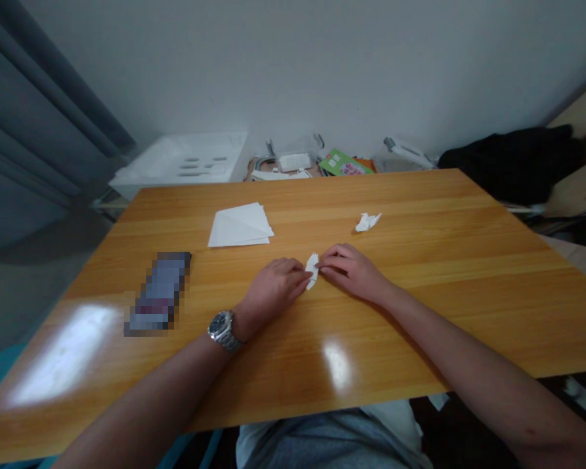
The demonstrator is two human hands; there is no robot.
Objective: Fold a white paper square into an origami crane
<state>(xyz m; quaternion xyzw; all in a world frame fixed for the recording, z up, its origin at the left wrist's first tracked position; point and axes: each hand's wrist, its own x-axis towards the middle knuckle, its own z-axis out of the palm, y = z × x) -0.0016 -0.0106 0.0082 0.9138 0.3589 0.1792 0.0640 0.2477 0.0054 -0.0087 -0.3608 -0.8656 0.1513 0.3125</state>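
Between my hands is a small piece of folded white paper [312, 263], held low over the wooden table. My left hand [279, 286], with a metal watch [223, 330] at its wrist, pinches the paper's left side near the lower end. From the right, the fingertips of my right hand [354, 270] are drawn together on the paper's other edge. How the folds run is too small to make out. Beyond my right hand lies a crumpled scrap of white paper [368, 222]. A few white paper sheets [241, 225] lie loosely stacked, farther off to the left.
A phone-like dark object [159, 293], blurred into blocks, lies on the table [444, 241] at left. Past the far edge are a white tray-like unit [185, 159], a green booklet [344, 163] and dark cloth [508, 163]. A grey curtain [34, 111] hangs at left.
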